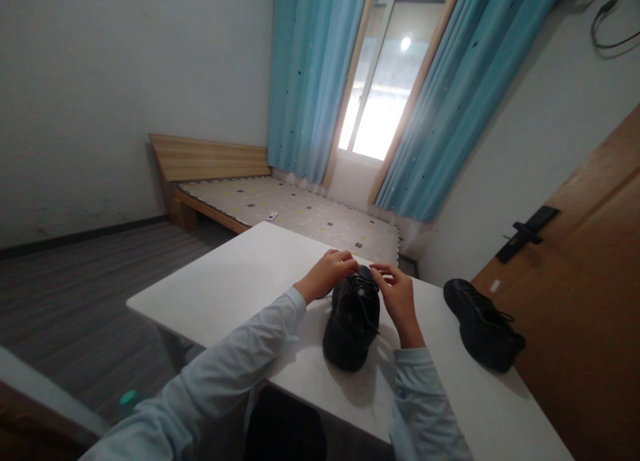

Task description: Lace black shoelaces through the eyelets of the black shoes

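Observation:
A black lace-up shoe [351, 321] stands upright on the white table, its heel toward me and its toe pointing away. Dark shoelaces [363, 289] cross its front, and one loose end hangs over the opening on the right. My left hand [333, 272] is closed at the left of the laces, fingers bent in a pinch on a shoelace. On the other side, my right hand [397, 293] has its thumb and forefinger close together beside the lacing. Whatever thin thing lies between those fingertips is too small to make out.
A second black shoe [483, 324] lies on the white table [225, 294] to the right, near a wooden door [590, 268]. Beyond the table is a bed [310, 211] with a small white object [272, 216] on it. Blue curtains [320, 81] flank the window.

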Available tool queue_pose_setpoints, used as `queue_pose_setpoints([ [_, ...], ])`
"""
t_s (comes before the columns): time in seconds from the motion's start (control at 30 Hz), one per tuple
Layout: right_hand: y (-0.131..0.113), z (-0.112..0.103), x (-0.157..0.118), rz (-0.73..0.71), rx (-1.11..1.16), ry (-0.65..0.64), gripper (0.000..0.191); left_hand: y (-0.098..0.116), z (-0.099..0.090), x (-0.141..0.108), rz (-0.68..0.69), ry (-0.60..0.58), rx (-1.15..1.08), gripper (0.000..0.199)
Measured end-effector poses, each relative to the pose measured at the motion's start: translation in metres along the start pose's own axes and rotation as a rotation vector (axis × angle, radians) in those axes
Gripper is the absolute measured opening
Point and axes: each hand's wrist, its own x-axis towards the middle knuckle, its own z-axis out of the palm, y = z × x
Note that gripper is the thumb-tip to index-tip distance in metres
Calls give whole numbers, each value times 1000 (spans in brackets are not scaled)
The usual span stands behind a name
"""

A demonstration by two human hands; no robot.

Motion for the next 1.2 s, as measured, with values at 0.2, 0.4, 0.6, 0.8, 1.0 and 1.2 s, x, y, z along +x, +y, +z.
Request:
queue_pose_setpoints([
  [0.2,7,2,0,-95,-125,-82,21,10,-2,1,94,39,33,15],
  [0.4,10,2,1,-198,-215,-85,18,14,-4,2,102,89,21,20],
  [0.6,6,1,1,-228,-289,-89,17,16,-5,3,143,124,27,27],
  [0.8,3,-10,4,-91,-212,20,19,18,-4,3,111,150,59,25],
  [1.0,17,-25,13,128,77,294,22,28,-5,6,164,53,21,32],
  [1.2,20,-30,15,315,365,396,21,31,-5,5,155,-54,-50,32],
])
